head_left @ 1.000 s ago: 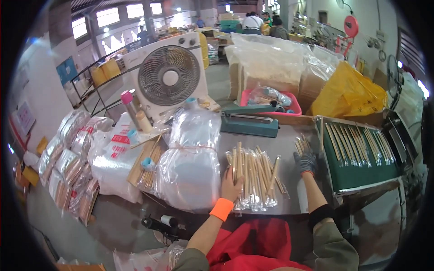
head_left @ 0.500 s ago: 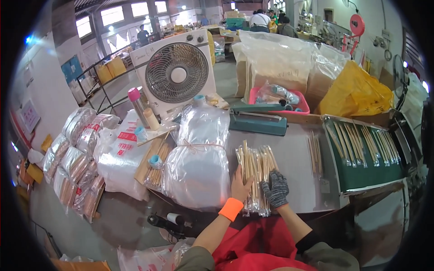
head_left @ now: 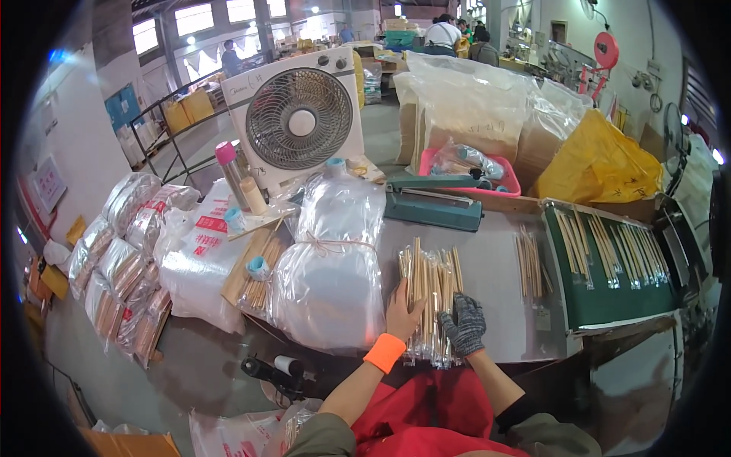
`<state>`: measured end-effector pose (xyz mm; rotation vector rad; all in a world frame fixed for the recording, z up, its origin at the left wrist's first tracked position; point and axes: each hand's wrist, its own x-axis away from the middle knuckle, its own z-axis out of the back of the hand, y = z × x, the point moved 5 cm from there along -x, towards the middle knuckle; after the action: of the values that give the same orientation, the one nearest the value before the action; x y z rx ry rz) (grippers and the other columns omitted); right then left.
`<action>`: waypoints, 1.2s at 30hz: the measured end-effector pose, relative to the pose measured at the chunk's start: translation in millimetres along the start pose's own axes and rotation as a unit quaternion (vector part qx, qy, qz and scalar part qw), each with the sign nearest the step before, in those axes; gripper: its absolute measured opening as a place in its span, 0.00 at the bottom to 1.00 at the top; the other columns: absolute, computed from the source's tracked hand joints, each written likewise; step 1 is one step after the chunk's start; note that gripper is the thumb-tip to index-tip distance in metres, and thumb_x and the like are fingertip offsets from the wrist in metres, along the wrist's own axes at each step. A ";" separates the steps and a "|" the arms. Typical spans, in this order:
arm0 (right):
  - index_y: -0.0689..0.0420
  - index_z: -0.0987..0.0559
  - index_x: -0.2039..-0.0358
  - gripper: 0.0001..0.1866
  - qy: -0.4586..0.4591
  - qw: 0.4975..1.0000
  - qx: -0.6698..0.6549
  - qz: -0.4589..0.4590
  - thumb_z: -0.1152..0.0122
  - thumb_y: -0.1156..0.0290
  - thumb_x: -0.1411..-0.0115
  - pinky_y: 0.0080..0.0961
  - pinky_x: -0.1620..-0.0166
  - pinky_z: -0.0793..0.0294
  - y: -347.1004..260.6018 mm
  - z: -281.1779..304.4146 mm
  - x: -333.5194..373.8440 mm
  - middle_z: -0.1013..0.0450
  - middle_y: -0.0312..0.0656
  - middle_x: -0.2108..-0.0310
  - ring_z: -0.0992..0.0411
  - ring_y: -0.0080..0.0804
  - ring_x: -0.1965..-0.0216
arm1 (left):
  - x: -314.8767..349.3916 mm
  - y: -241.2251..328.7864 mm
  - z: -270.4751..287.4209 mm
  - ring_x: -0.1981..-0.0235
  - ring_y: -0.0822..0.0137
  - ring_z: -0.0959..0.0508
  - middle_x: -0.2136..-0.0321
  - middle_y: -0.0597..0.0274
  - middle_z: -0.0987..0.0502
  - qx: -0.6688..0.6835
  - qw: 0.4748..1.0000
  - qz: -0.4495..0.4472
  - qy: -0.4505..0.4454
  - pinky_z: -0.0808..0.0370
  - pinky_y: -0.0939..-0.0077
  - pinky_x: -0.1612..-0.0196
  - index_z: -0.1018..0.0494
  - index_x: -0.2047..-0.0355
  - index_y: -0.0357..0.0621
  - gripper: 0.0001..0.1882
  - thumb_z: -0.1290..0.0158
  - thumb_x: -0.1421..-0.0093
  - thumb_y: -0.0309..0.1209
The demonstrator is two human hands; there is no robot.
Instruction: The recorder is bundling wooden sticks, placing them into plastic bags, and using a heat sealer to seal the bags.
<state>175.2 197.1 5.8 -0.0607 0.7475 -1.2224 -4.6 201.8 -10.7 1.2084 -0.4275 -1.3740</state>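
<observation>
A bunch of thin wooden sticks [head_left: 430, 286] in clear plastic sleeves lies on the metal tabletop [head_left: 495, 255] in front of me. My bare left hand [head_left: 403, 314], with an orange wristband, is curved against the bunch's left side, thumb across the sleeves. On the opposite side my right hand [head_left: 463, 326], in a grey knitted glove, is pressed along the bunch, fingers bent around its edge. Between them the sticks stand roughly side by side, with sleeve ends toward me. To the right lies a smaller group of sleeved sticks [head_left: 531, 263], untouched.
Sleeved sticks in rows lie on a green belt [head_left: 609, 308] at the right. A teal bag sealer [head_left: 434, 207] and pink basket [head_left: 512, 174] stand behind. Left are a tied stack of clear bags [head_left: 327, 293], a box fan [head_left: 301, 114] and packed stick bundles [head_left: 126, 263].
The rows on the green belt have shifted left, and the smaller group beside it has spread wider. Both hands stay at the bunch, whose sticks have shifted slightly.
</observation>
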 end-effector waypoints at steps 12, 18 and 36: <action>0.60 0.27 0.54 0.27 0.030 0.999 -0.018 -0.018 0.38 0.57 0.53 0.39 0.48 0.36 4.8 2.2 3.1 0.30 0.50 0.55 0.34 0.47 0.53 | -1.4 -1.3 -2.3 0.49 0.47 0.34 0.50 0.41 0.36 -0.003 1.000 0.003 -0.001 0.37 0.62 0.46 0.45 0.41 0.38 0.36 0.47 0.45 0.42; 0.60 0.28 0.54 0.27 0.022 0.999 -0.017 -0.026 0.39 0.57 0.52 0.39 0.48 0.36 4.9 3.0 1.7 0.30 0.50 0.54 0.34 0.47 0.52 | -2.9 -2.0 -3.5 0.49 0.47 0.34 0.50 0.41 0.36 -0.003 1.000 0.009 -0.004 0.37 0.63 0.46 0.45 0.41 0.38 0.36 0.47 0.45 0.42; 0.62 0.30 0.54 0.27 -0.040 0.998 -0.016 -0.048 0.47 0.54 0.49 0.42 0.51 0.35 -16.6 6.4 -23.1 0.30 0.53 0.57 0.32 0.49 0.56 | -28.7 -6.5 -16.1 0.43 0.45 0.41 0.45 0.38 0.42 -0.032 0.999 -0.013 -0.024 0.46 0.61 0.40 0.46 0.43 0.29 0.41 0.43 0.50 0.42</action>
<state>161.8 208.6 29.0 -0.1725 0.7011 -1.2921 -1.3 235.2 -11.0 1.1332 -0.3991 -1.4309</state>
